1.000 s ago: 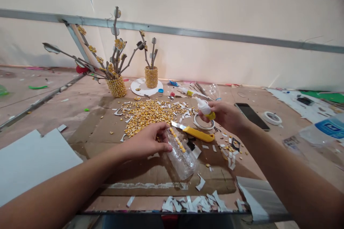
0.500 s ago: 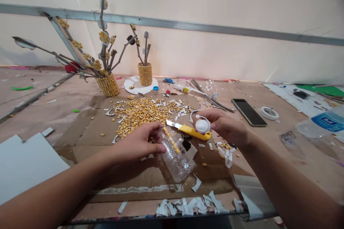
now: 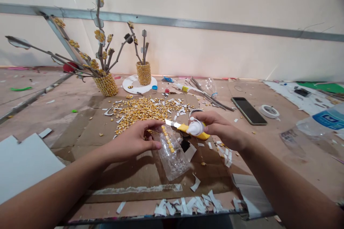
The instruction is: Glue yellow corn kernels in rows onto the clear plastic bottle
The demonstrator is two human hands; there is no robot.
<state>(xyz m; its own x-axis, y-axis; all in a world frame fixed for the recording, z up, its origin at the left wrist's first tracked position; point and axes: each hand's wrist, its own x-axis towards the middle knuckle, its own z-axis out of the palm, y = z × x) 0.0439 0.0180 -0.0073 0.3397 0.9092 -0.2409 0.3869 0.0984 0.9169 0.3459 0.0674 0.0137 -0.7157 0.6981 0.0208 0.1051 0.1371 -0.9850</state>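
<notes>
My left hand (image 3: 139, 139) grips a clear plastic bottle piece (image 3: 174, 166) by its upper end, thumb on the near side. A single row of corn kernels (image 3: 167, 139) runs along its side. In my right hand (image 3: 223, 127) is a white glue bottle (image 3: 195, 127), its tip tilted toward the plastic piece and apart from it; most of its body is hidden by my fingers. Behind the glue bottle lies a yellow utility knife (image 3: 192, 131) with its blade out. A pile of loose corn kernels (image 3: 142, 109) spreads on the cardboard (image 3: 77, 139) beyond my left hand.
Two kernel-covered pots with twigs, a larger one (image 3: 105, 85) and a smaller one (image 3: 144, 73), stand at the back. To the right are a phone (image 3: 249, 111), a tape roll (image 3: 269, 111) and a plastic bottle (image 3: 326, 121). Paper scraps (image 3: 188, 205) line the front edge.
The glue bottle has tipped and come slightly left and down, its tip now toward the plastic piece. My left hand has turned the piece a little and shifted left.
</notes>
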